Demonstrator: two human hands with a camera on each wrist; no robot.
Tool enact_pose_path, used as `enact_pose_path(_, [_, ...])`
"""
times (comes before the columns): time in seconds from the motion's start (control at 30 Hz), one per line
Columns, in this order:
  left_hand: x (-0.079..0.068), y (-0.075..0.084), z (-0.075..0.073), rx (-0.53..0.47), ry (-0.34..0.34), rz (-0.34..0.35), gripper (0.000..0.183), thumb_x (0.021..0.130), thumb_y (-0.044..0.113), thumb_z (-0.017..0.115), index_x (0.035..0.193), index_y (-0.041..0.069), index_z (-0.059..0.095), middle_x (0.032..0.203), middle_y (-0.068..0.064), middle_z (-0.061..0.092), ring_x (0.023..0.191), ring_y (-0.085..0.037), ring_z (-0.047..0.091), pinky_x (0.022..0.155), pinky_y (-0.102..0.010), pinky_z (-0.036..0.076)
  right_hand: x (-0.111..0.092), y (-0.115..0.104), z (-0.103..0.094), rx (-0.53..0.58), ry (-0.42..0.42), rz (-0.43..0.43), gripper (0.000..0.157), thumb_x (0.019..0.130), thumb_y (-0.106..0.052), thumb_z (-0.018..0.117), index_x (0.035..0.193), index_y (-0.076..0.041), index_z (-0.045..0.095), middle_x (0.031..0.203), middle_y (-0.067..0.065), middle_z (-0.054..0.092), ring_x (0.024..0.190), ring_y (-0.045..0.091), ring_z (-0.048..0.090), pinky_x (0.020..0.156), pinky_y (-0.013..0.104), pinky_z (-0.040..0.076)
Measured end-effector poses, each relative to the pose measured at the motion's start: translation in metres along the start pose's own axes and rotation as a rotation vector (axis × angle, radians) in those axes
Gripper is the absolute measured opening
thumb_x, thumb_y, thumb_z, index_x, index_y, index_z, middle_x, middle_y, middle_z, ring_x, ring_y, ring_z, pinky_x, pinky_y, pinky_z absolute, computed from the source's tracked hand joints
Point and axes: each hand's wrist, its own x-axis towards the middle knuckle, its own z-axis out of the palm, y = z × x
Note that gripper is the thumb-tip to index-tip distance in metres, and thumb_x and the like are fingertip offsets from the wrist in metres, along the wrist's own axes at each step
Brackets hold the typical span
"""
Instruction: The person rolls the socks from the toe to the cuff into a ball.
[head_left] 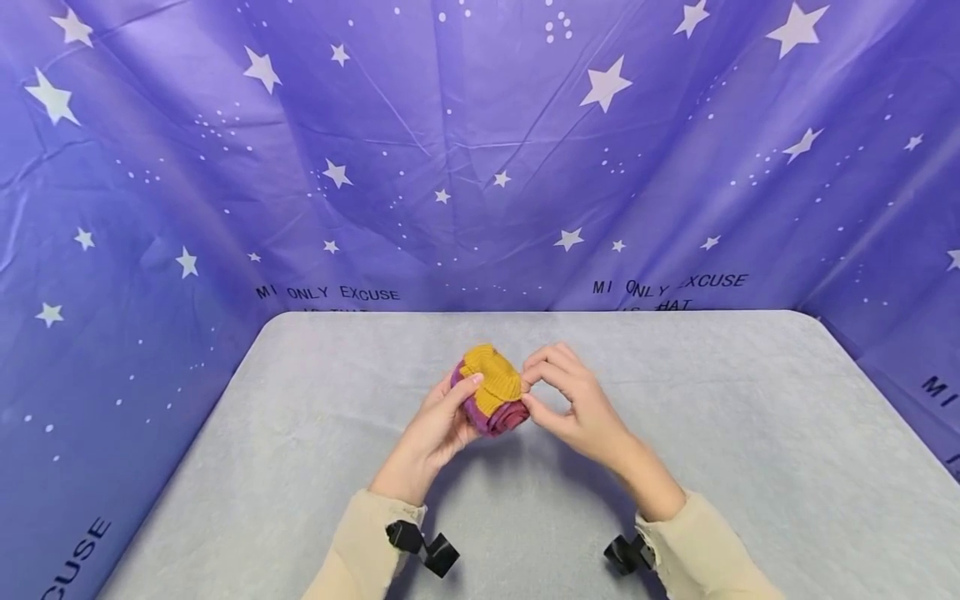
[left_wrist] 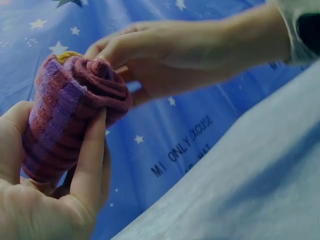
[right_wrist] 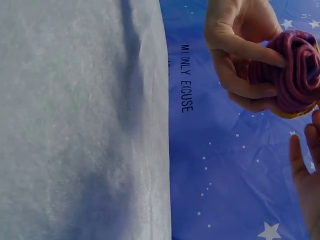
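A rolled-up striped sock bundle (head_left: 510, 417) is held above the table, purple and maroon with a mustard ribbed cuff (head_left: 497, 377) folded over one side. My left hand (head_left: 438, 421) grips it from the left, thumb on the cuff and fingers around the far side. The left wrist view shows the striped side of the socks (left_wrist: 55, 115) and the coiled end. From the right, my right hand (head_left: 581, 408) pinches the cuff's edge between thumb and fingertips. In the right wrist view the coiled end (right_wrist: 305, 65) faces the camera; the right fingers are partly cut off.
Below the hands spreads a table with a pale grey cloth (head_left: 300, 467). Behind and beside it hangs a purple-blue curtain (head_left: 465, 108) with white stars and black lettering. Black wrist cameras (head_left: 441, 555) sit at both cuffs.
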Motion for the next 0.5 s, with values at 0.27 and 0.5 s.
enact_pose_path(0.27, [0.004, -0.007, 0.004, -0.229, 0.107, 0.069, 0.037, 0.104, 0.020, 0.043, 0.140, 0.010, 0.038, 0.116, -0.004, 0.056, 0.098, -0.012, 0.064, 0.079, -0.026, 0.059, -0.025, -0.005, 0.012, 0.013, -0.044, 0.004, 0.019, 0.084, 0.004, 0.060, 0.094, -0.012, 0.061, 0.102, 0.001, 0.056, 0.100, 0.014, 0.051, 0.091, 0.029, 0.044])
enact_pose_path(0.5, [0.005, -0.020, 0.024, -0.054, 0.253, 0.200, 0.043, 0.104, 0.023, 0.049, 0.142, 0.010, 0.033, 0.127, -0.012, 0.051, 0.101, -0.013, 0.064, 0.081, -0.027, 0.060, -0.026, -0.004, 0.030, -0.078, 0.212, 0.166, 0.014, 0.084, 0.001, 0.069, 0.088, -0.011, 0.062, 0.104, 0.006, 0.059, 0.103, 0.018, 0.054, 0.096, 0.021, 0.044])
